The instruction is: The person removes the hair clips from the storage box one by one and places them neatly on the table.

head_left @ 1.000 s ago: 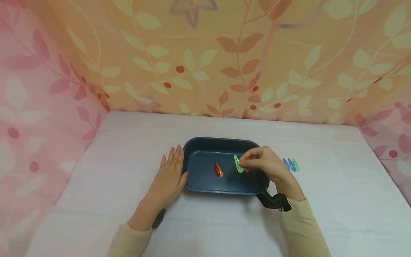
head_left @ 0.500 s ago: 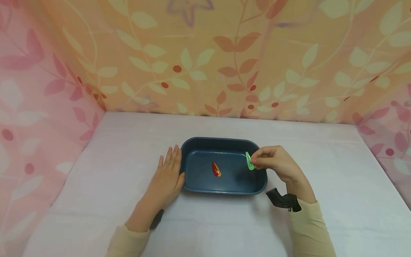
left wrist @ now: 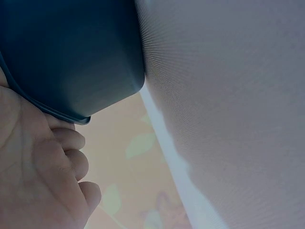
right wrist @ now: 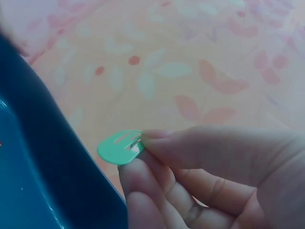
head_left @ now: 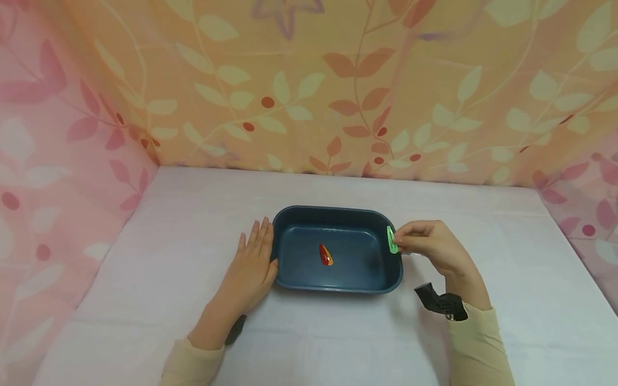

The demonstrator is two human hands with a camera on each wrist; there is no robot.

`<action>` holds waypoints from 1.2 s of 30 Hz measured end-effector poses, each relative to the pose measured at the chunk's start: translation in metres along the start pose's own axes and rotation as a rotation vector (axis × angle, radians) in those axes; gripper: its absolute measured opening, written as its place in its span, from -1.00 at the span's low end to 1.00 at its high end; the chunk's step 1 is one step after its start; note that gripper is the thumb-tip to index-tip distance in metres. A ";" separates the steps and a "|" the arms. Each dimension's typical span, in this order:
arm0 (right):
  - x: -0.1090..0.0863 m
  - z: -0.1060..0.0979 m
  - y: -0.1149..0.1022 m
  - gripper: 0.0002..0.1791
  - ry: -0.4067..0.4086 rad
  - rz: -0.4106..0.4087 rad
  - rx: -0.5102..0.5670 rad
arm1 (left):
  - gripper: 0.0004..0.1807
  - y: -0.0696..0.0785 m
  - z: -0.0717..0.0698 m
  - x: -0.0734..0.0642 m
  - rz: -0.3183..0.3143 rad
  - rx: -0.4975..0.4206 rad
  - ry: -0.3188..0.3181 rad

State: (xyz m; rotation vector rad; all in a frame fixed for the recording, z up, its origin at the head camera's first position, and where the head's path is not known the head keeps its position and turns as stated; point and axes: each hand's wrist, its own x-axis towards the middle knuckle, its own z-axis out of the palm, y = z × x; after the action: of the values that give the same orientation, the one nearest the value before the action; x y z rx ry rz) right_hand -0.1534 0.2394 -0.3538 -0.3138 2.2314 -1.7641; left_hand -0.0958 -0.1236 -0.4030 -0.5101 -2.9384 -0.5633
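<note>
In the head view my right hand (head_left: 429,244) pinches a green snap hair clip (head_left: 392,240) between thumb and fingers, over the right rim of a dark blue basin (head_left: 338,289). The right wrist view shows the clip's rounded end (right wrist: 116,151) sticking out from the fingertips, beside the basin wall (right wrist: 62,133). My left hand (head_left: 251,268) lies with straight fingers against the basin's left side; in the left wrist view its palm (left wrist: 43,167) is up against the rim. A red and an orange hair clip (head_left: 325,255) lie close together on the basin floor.
The basin stands on a white-covered table (head_left: 203,203). A leaf-patterned cloth (head_left: 299,139) hangs at the back, and a pink one (head_left: 43,214) at the left. A black wrist camera (head_left: 446,304) sits on my right wrist.
My right hand has moved right with the green clip, from above the basin's inside to its right rim. The blue and green clips at the right are now out of sight. My left hand stays put.
</note>
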 end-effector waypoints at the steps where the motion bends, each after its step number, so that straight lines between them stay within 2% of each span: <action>1: 0.000 -0.001 0.001 -0.89 0.008 0.003 -0.002 | -0.24 0.000 0.000 0.000 0.002 0.001 0.003; 8: -0.005 -0.010 0.002 -0.87 0.041 0.033 -0.025 | -0.24 0.000 0.000 0.000 0.008 0.004 0.001; 19: -0.009 -0.022 0.004 -0.90 0.051 0.019 0.027 | -0.24 0.000 -0.001 0.000 -0.007 0.003 -0.016; 25: -0.014 -0.029 0.006 -0.84 0.066 0.022 0.075 | -0.24 0.001 0.000 0.001 0.005 0.002 -0.013; 36: -0.022 -0.040 0.008 -0.83 0.104 0.022 0.082 | -0.24 0.002 -0.001 0.002 0.012 -0.003 -0.023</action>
State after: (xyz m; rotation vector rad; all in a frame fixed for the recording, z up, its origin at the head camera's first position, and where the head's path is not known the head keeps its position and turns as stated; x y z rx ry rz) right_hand -0.1468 0.2854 -0.3507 -0.1839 2.2149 -1.8947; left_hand -0.0968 -0.1214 -0.4007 -0.5373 -2.9548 -0.5639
